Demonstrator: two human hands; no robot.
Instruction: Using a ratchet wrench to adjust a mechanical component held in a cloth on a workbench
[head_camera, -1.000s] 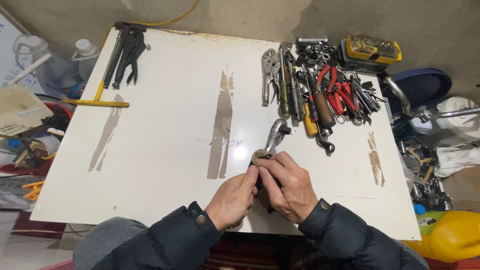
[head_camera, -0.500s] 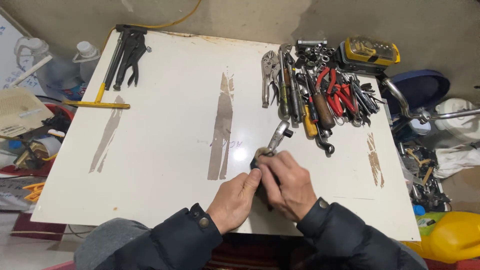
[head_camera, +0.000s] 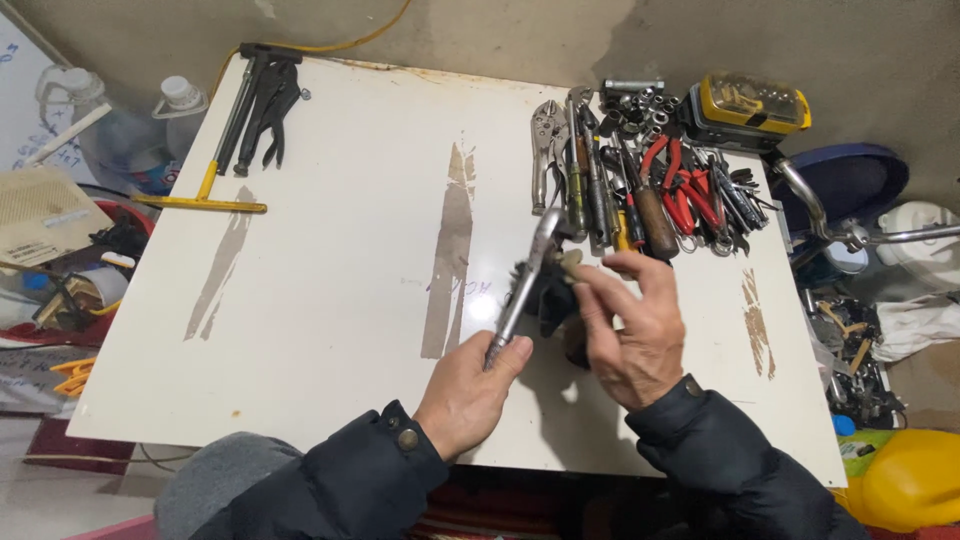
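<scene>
One adjustable wrench (head_camera: 527, 285) is gripped at its handle by the left hand (head_camera: 470, 395); one dark part (head_camera: 552, 295) at the wrench head is pinched by right hand (head_camera: 630, 335) fingertips.

A workshop: hand tools (head_camera: 640, 190) heaped on a worn table (head_camera: 330, 300)

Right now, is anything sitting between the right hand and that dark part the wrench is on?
Nothing visible. The right hand already has its fingers on the dark part, and the left hand holds the wrench against it. The tool pile lies farther back on the white table, apart from both.
</scene>
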